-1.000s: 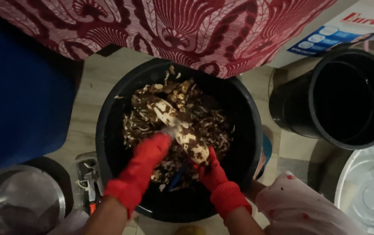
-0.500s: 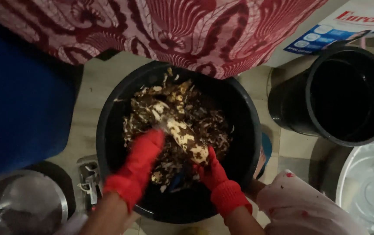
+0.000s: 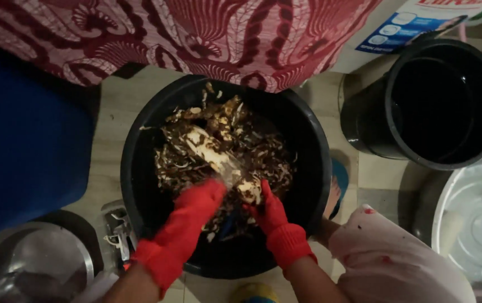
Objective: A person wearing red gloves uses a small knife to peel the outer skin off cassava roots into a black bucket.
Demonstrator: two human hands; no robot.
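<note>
Head view: right hand [image 3: 268,210] clamped around pale peeled root [image 3: 218,160]; left hand [image 3: 199,202] blurred, grip unclear, over black tub [image 3: 140,168].

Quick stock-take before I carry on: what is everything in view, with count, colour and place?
root: one, pale, half peeled, over the tub, held by both hands
peelings: a heap, brown, inside the tub
tub: one, black, centre
bucket: one, black, upper right
basin: one, silver, right edge
bowl: one, metal, lower left
container: one, blue, left
cloth: one, red patterned, top
left hand: red glove, on the root
right hand: red glove, gripping the root's near end
</note>
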